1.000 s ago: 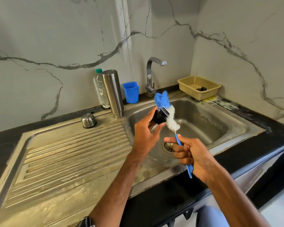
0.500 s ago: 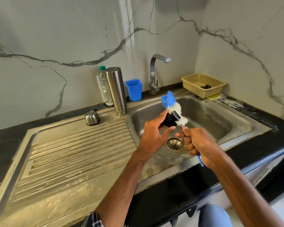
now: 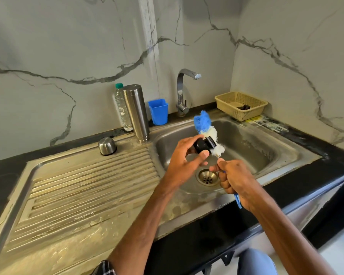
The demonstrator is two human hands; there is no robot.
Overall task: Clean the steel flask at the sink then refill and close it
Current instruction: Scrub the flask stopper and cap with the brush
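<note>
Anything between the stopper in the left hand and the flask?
Nothing visible. The left hand holds the stopper over the basin; the brush touches its right side; the flask stands left of the basin.

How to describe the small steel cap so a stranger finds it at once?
Start at the ribbed steel drainboard left of the sink basin. At its back edge, left of the tall steel flask, sits the small steel cap. Only it is low and dome-shaped.

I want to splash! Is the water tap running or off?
Off. No water falls from the tap into the sink. The left hand holds the black cap and the right hand the bottle brush.
</note>
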